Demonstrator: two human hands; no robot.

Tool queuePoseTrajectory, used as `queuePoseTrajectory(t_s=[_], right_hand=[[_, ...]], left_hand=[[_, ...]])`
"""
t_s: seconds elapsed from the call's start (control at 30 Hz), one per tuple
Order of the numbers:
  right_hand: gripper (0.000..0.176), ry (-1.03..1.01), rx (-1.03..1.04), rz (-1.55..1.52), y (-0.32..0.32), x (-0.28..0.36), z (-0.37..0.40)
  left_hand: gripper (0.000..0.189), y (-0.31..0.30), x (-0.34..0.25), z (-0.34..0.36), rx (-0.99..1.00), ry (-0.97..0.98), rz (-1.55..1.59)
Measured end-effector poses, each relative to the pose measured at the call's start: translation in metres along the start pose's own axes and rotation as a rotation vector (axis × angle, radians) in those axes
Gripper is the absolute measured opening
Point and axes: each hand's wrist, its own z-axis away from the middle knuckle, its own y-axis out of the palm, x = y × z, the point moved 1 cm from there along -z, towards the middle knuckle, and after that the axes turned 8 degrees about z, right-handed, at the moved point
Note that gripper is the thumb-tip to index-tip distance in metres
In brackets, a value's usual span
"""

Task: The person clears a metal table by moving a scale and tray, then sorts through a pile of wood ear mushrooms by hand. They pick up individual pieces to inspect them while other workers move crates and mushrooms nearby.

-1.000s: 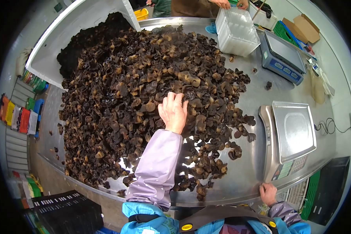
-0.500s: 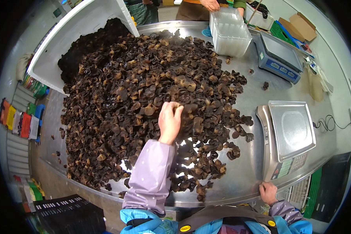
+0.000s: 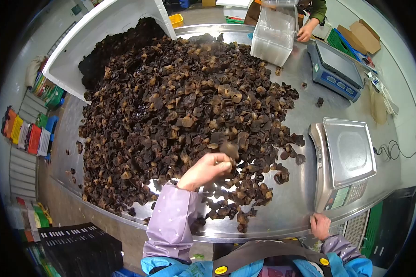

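Observation:
A large heap of dark brown wood ear mushrooms (image 3: pixel 171 115) lies on a steel table (image 3: pixel 291 184). Over the near side of the heap, my left hand (image 3: pixel 207 170) is closed, with thumb and fingers pinched on a piece of wood ear mushroom (image 3: pixel 229 150) that is blurred by motion. Loose pieces lie below and to the right of that hand. My right hand (image 3: pixel 320 225) is at the near table edge, its fingers curled over the rim beside a silver scale (image 3: pixel 349 154).
A white foam box (image 3: pixel 71 60) lies tipped with mushrooms spilling out. Across the table, a person's hand (image 3: pixel 305 33) is beside stacked clear plastic trays (image 3: pixel 272 44). A blue scale (image 3: pixel 336 69) stands at the right. Black crates (image 3: pixel 81 251) are on the floor at lower left.
My left hand has moved down toward me and turned to the right, with a mushroom piece now showing at its fingertips. Across the table, the person has shifted right and the trays are tilted.

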Motion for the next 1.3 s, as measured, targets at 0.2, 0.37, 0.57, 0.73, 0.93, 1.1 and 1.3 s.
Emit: queuePoseTrajectory(t_s=[0.2, 0.37, 0.57, 0.73, 0.93, 1.1, 1.3], right_hand=[[0.02, 0.009, -0.008, -0.018, -0.004, 0.003, -0.001], [0.022, -0.005, -0.02, -0.021, -0.009, 0.009, -0.003], [0.021, 0.005, -0.015, -0.032, -0.006, 0.006, -0.001], [0.019, 0.015, -0.015, -0.016, -0.001, 0.001, 0.0], [0.02, 0.013, -0.008, 0.011, 0.001, -0.002, 0.0], [0.02, 0.01, -0.019, 0.003, 0.0, 0.001, 0.0], [0.02, -0.005, -0.015, 0.001, -0.004, 0.003, 0.0]], left_hand=[[0.017, -0.015, -0.012, -0.022, -0.658, 0.271, -0.29], [0.023, -0.024, -0.018, -0.075, -0.981, 0.402, -0.64], [0.034, -0.018, -0.022, -0.101, -1.055, 0.346, -0.723], [0.033, -0.016, -0.024, -0.108, -1.086, 0.413, -0.696], [0.028, -0.014, -0.027, -0.106, -1.062, 0.437, -0.627], [0.023, -0.018, -0.02, -0.1, -1.046, 0.495, -0.571], [0.019, -0.006, -0.02, -0.077, -0.869, 0.555, -0.2]])
